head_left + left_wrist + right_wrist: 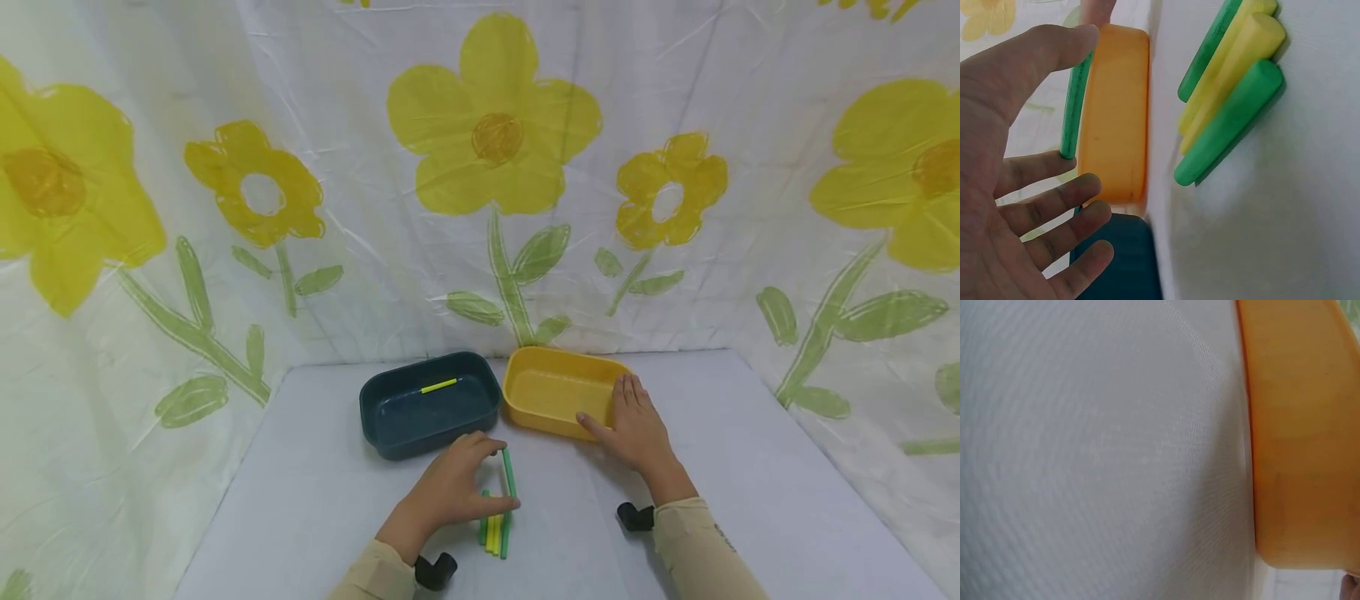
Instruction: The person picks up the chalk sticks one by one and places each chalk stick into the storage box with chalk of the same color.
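Note:
Between thumb tip and index fingertip, my left hand [452, 485] pinches a green stick [1075, 107] by its two ends, above the table; the other fingers are spread. Below it lie several short sticks side by side, yellow sticks [1235, 81] between a green stick [1230, 124] and another green one partly cut off in the left wrist view. My right hand [639, 432] rests at the right end of a yellow bin [558, 423], fingers straight along the rim and thumb over the near side. In the right wrist view, only a bit of fingers shows beside the bin's wall.
A dark teal bin [390, 442] stands left of the yellow one, with one yellow stick [438, 387] inside. White cloth covers the table [300, 500]. A curtain with yellow flowers [495, 117] hangs behind. Black wrist devices [435, 572] sit by both sleeves.

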A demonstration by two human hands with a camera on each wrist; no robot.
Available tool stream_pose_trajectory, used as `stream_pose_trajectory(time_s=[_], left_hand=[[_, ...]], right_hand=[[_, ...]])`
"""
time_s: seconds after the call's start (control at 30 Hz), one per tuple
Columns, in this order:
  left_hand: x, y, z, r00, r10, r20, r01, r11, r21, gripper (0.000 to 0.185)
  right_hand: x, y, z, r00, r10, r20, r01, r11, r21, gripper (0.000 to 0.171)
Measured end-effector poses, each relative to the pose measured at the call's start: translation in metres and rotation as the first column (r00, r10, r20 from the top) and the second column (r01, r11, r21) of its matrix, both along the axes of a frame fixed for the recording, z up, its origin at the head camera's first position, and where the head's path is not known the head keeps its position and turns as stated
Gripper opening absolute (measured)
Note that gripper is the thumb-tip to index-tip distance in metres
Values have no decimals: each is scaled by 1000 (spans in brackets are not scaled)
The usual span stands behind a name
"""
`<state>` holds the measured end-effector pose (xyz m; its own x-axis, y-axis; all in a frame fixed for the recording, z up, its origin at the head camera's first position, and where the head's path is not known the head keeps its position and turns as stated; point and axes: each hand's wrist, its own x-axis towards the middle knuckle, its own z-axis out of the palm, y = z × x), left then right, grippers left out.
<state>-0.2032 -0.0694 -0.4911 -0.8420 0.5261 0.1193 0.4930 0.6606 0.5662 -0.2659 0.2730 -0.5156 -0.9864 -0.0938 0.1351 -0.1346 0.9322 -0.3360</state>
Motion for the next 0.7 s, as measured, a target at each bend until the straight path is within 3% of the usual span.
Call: stream_pose_trajectory(time_s=[0.7], left_hand=[[-5,8,-1,1000,20,-3,-20,1000,4,83]], right_hand=[[-2,1,-4,1000,-1,2,1,1000,4,121]])
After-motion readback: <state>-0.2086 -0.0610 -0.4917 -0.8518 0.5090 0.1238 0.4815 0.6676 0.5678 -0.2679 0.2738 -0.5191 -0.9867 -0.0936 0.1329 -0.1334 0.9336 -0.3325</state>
